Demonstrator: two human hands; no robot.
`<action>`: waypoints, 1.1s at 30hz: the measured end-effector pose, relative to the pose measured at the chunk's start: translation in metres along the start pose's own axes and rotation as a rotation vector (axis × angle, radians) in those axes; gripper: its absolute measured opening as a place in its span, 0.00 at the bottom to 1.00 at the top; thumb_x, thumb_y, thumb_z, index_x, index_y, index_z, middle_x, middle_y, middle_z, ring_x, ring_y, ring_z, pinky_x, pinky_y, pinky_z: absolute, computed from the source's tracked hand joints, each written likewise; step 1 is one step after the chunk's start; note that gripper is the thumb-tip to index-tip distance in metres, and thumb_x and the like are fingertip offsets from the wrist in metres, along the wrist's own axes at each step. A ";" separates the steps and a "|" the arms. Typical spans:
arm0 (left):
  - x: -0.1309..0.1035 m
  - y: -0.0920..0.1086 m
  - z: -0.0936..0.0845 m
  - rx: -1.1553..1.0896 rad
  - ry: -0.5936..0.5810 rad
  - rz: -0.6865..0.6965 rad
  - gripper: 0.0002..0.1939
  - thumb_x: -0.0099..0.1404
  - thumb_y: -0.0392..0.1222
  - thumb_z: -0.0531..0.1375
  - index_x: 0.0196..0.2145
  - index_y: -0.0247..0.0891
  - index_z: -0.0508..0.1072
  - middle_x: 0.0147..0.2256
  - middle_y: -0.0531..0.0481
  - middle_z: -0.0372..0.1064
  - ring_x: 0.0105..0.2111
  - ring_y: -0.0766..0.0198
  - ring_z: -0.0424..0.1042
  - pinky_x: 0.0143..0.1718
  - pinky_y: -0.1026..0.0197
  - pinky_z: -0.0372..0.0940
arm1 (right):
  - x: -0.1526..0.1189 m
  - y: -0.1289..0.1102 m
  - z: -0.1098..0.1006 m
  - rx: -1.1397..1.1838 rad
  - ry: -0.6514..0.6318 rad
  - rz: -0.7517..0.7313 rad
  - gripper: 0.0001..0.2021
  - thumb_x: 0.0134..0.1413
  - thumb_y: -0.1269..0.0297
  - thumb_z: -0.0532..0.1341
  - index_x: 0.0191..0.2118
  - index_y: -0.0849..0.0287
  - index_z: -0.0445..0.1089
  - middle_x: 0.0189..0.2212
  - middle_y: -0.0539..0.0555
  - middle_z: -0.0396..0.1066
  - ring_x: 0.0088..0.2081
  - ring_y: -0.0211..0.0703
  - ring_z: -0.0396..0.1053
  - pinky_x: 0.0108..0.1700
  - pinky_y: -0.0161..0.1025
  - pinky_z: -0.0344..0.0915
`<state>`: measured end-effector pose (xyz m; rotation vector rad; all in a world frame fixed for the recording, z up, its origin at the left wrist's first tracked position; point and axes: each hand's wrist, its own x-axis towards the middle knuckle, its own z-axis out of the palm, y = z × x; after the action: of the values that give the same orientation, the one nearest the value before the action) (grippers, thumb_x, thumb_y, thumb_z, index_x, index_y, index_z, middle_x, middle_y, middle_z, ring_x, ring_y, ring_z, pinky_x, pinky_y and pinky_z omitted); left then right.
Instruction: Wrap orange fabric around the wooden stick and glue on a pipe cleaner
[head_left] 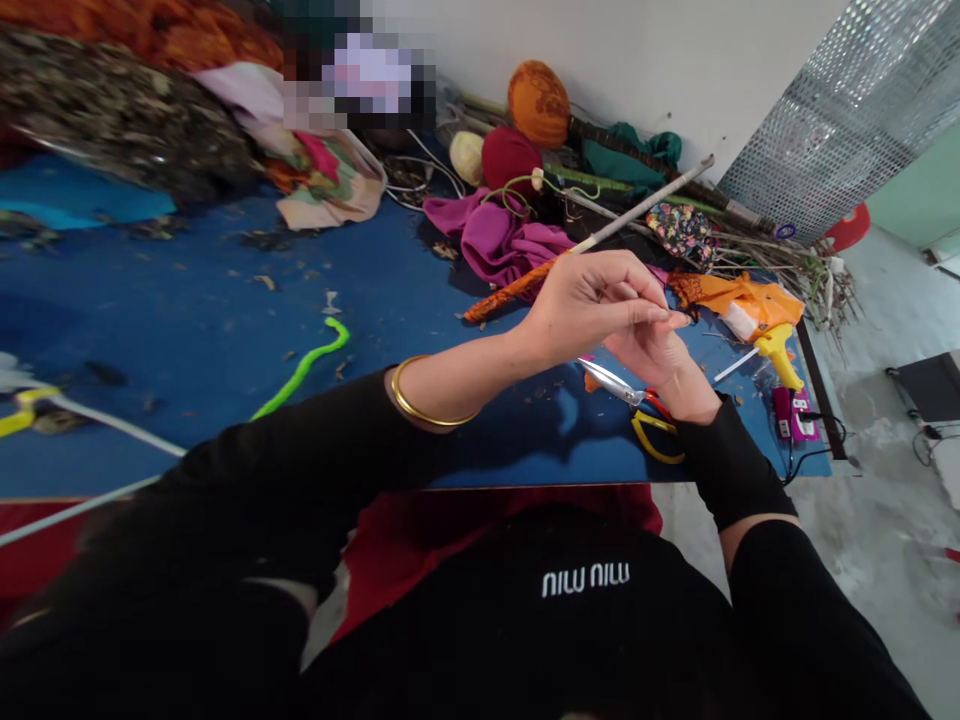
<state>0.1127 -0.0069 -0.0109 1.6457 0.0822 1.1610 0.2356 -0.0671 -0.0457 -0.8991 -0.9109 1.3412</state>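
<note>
My left hand (592, 300) and my right hand (651, 350) meet above the right part of the blue table. The fingertips of my left hand are pinched together against those of my right hand, and whatever is between them is too small or hidden to name. My right fingers are partly covered by my left hand. Behind my left hand runs a thin stick (645, 205), its lower end wrapped in orange cloth (510, 292). Below my hands lie scissors (613, 380) with red and yellow handles, partly hidden by my right wrist.
A yellow glue gun (780, 352) and a purple power strip (793, 415) sit at the table's right end, near orange cloth (750, 300). Purple cloth (502, 235), wrapped balls (538, 103) and twigs line the back. A green fuzzy strip (304, 365) lies left. Dry leaves (112, 110) fill the far left.
</note>
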 end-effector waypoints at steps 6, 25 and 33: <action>0.001 0.000 -0.002 0.007 -0.050 0.085 0.23 0.63 0.62 0.75 0.29 0.39 0.80 0.30 0.47 0.78 0.30 0.63 0.77 0.33 0.61 0.71 | 0.000 0.001 0.000 -0.028 0.011 0.065 0.44 0.32 0.25 0.73 0.51 0.50 0.74 0.50 0.59 0.82 0.69 0.58 0.69 0.69 0.60 0.70; -0.001 0.014 -0.004 0.231 -0.137 0.054 0.23 0.72 0.61 0.66 0.31 0.39 0.74 0.29 0.50 0.72 0.29 0.64 0.71 0.31 0.61 0.65 | 0.001 -0.003 -0.004 -0.054 -0.083 -0.086 0.45 0.26 0.21 0.74 0.46 0.50 0.75 0.50 0.57 0.81 0.73 0.57 0.64 0.70 0.55 0.70; -0.001 0.022 -0.003 0.143 -0.143 0.125 0.24 0.71 0.64 0.67 0.31 0.40 0.74 0.30 0.49 0.73 0.31 0.62 0.73 0.34 0.58 0.70 | 0.007 -0.007 -0.006 -0.083 -0.080 -0.094 0.54 0.28 0.17 0.69 0.57 0.51 0.74 0.62 0.58 0.76 0.74 0.55 0.62 0.73 0.55 0.64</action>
<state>0.0998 -0.0145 0.0053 1.8783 -0.0293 1.1487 0.2437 -0.0602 -0.0416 -0.8605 -1.0647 1.2731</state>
